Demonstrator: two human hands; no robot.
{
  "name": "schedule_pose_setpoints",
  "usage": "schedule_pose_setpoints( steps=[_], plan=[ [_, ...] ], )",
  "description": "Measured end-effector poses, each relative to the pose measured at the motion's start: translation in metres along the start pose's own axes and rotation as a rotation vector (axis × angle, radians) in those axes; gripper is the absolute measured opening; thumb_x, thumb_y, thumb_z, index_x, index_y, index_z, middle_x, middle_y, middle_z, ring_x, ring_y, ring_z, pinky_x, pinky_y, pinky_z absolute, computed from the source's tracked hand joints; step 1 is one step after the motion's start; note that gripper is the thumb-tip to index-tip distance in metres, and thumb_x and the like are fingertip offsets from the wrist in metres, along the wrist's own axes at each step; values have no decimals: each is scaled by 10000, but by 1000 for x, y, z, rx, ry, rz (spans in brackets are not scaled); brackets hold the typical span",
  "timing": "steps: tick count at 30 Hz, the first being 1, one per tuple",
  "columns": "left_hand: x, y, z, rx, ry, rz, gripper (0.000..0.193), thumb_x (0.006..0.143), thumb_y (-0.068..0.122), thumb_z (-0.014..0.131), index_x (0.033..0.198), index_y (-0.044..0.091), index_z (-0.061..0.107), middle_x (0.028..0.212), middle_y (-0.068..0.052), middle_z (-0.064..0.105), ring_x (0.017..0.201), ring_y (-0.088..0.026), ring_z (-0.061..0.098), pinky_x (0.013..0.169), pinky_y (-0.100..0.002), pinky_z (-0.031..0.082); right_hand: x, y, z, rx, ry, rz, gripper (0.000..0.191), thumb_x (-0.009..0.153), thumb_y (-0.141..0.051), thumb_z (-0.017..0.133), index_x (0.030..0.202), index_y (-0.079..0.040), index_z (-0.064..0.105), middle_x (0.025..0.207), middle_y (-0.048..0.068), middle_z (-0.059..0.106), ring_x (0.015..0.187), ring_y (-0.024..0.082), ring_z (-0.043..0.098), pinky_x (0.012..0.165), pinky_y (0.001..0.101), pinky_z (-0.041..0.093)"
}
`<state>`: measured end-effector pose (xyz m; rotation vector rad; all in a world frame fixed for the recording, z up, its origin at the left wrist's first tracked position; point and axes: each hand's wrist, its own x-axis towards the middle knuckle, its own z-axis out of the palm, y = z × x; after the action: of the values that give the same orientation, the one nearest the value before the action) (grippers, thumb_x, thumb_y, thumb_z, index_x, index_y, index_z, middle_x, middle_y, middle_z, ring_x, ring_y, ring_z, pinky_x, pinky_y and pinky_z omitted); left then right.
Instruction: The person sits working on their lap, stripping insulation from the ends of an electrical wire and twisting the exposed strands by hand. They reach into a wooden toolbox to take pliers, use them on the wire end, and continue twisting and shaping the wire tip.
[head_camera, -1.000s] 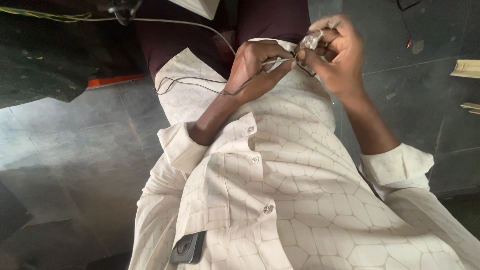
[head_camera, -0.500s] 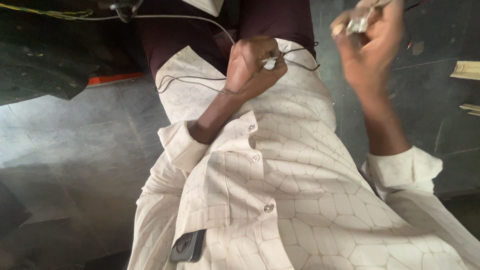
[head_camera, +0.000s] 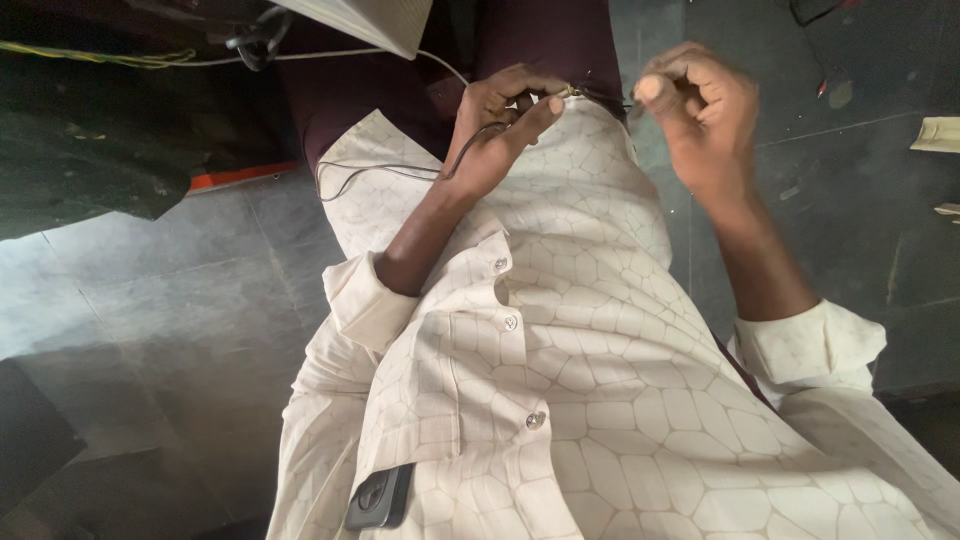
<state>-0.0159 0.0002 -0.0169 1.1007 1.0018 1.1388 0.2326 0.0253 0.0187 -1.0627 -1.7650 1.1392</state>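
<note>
My left hand (head_camera: 500, 125) rests against my cream patterned shirt (head_camera: 600, 330) at waist height. It pinches a thin dark wire (head_camera: 345, 180) and a small metal tip (head_camera: 572, 92) between thumb and forefinger. The wire loops away to the left over the shirt hem. My right hand (head_camera: 700, 115) hovers just right of it with its fingers curled tight. A short dark strand runs from the metal tip into its pinch. Whether anything else is in that fist is hidden.
A dark phone (head_camera: 380, 497) sticks out of my shirt pocket. A pale ribbed box (head_camera: 370, 18) and a white cable (head_camera: 300, 55) lie beyond my maroon trousers (head_camera: 540, 40). An orange strip (head_camera: 240, 178) sits left, paper scraps (head_camera: 940, 135) right, on grey floor tiles.
Half a second ago my right hand had swung up and to the right with a small pale piece; it has since come back down close to the left hand, which stayed put.
</note>
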Motion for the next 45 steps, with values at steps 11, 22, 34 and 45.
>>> schedule_pose_setpoints(
  steps=[11,22,34,45],
  plan=[
    [1,-13,-7,-319,-115,30,103,1052,69,698,1139,22,669,1090,-90,749,1042,-133,683,936,-290,544,7,-18,10,-64,-35,11,325,1068,-254,683,1126,42,561,912,16,625,757,68,577,644,220,469],
    [0,0,-5,-415,-139,30,103,1054,59,663,1143,8,653,1046,-114,727,1013,-173,739,961,-403,671,11,-10,7,-436,-70,-376,190,939,163,649,1069,31,694,1025,152,694,895,258,681,763,341,538],
    [-1,3,-3,-356,-64,102,77,1008,-33,683,1077,-47,651,1443,-174,535,1072,-209,748,987,-374,647,-5,-9,25,-390,-49,-336,307,940,-131,889,1130,18,700,1030,120,633,901,191,620,726,338,516],
    [-1,-4,-3,-317,-97,109,86,1010,-10,737,1038,-15,656,1056,-88,706,821,-67,645,709,-229,553,5,-3,10,-420,37,-309,202,1097,-205,760,1071,-6,747,997,102,632,925,207,588,815,341,451]
  ],
)
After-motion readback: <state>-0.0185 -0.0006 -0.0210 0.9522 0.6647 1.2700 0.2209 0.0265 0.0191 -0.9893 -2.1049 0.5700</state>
